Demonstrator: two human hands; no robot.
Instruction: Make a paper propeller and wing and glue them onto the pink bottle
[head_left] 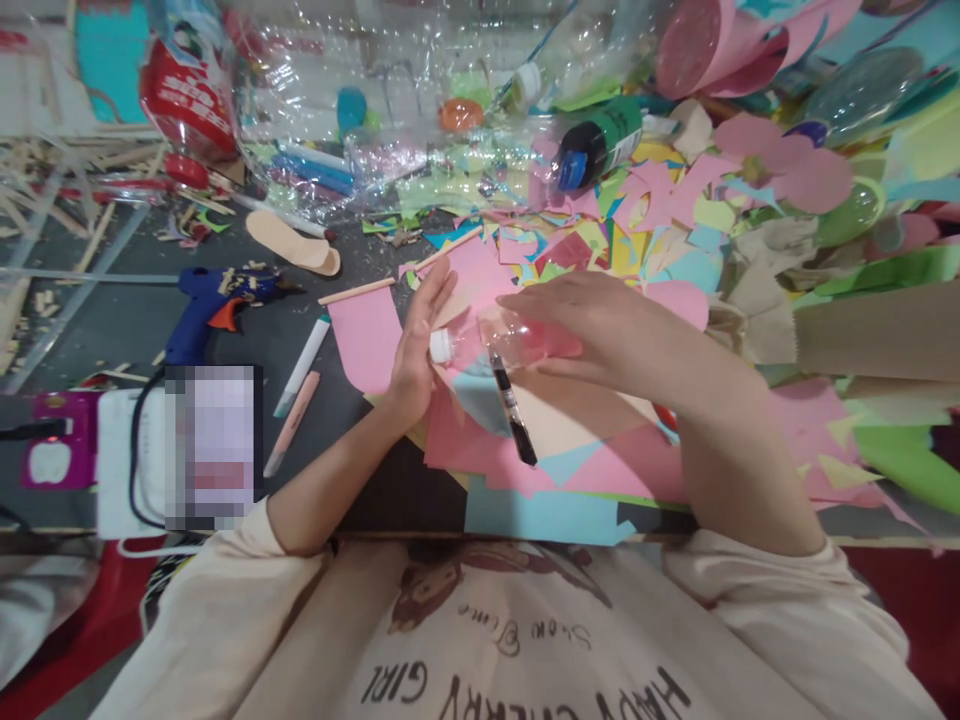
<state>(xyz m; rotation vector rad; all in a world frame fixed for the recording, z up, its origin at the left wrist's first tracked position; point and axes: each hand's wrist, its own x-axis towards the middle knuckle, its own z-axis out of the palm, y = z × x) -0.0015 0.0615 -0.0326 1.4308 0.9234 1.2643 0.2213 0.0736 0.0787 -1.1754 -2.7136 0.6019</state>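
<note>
A small clear plastic bottle (469, 342) with a white cap (441, 346) lies on its side between my hands, over pink and cream paper. My right hand (581, 325) is wrapped round its base end, where pink shows through. At the cap end stands my left hand (422, 350), its fingers stretched out and its palm beside the cap. A black pen (513, 410) lies slanted just below the bottle. Pink paper (367, 340) with a wooden stick (356, 291) along its edge is left of my left hand.
On the left are a blue glue gun (196, 310), two markers (302, 368) and a phone (221, 440). Paper scraps (637, 240) spread behind and to the right. Farther back lie a green bottle (600, 140), clear plastic wrap (300, 60) and a red-labelled bottle (187, 90).
</note>
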